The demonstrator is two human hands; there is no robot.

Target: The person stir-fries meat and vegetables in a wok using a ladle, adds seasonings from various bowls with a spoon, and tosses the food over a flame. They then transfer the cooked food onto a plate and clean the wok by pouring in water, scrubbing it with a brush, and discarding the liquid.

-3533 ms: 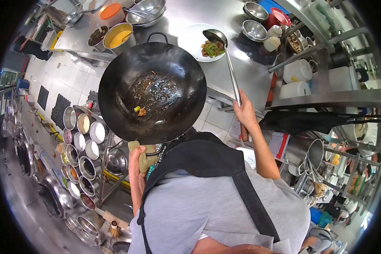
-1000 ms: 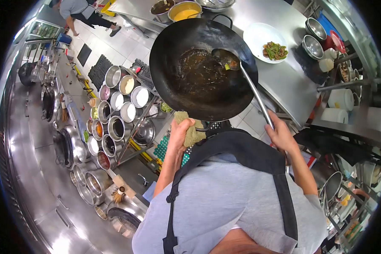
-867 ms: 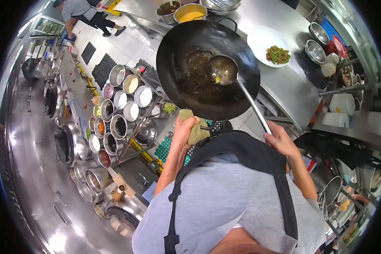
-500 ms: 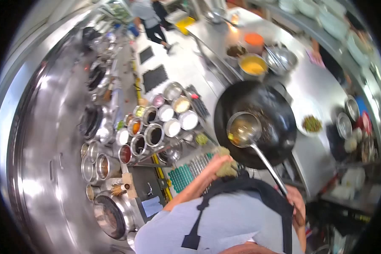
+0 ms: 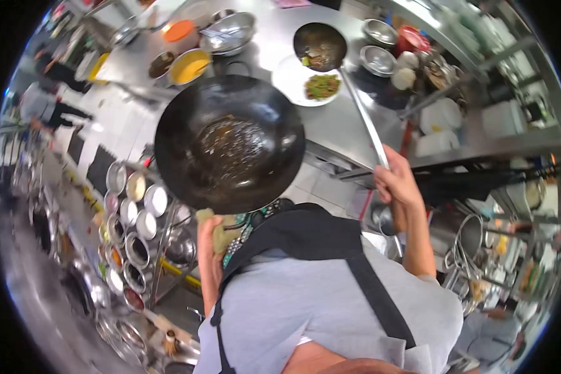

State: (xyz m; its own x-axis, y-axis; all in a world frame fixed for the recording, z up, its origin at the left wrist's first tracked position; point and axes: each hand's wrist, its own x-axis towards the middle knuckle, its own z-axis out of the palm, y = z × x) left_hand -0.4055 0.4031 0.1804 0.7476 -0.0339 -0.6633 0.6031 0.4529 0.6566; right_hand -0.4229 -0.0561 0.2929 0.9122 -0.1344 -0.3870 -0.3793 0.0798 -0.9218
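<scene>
A tan cloth (image 5: 226,231) is bunched in my left hand (image 5: 210,237), which is closed around the near edge of a large black wok (image 5: 187,149). The wok's inside is dark and glossy, with a thin brown sauce at the bottom. My right hand (image 5: 397,179) grips the long metal handle of a ladle (image 5: 363,112). Brown sauce and small yellowish-green bits lie in the ladle's bowl, which overlaps the far rim of a white plate (image 5: 285,83) in this view. Chopped green food (image 5: 322,87) sits on that plate.
Beyond the wok a steel counter (image 5: 330,134) carries a pot of yellow liquid (image 5: 189,67), an orange-topped container (image 5: 179,31) and a metal bowl (image 5: 229,31). Several seasoning pots (image 5: 137,249) stand at left. Shelves (image 5: 498,146) line the right. Two people (image 5: 40,103) are at far left.
I have turned toward the counter, bringing the wok along. The ladle has moved out of the wok and over to the plate, still in my right hand.
</scene>
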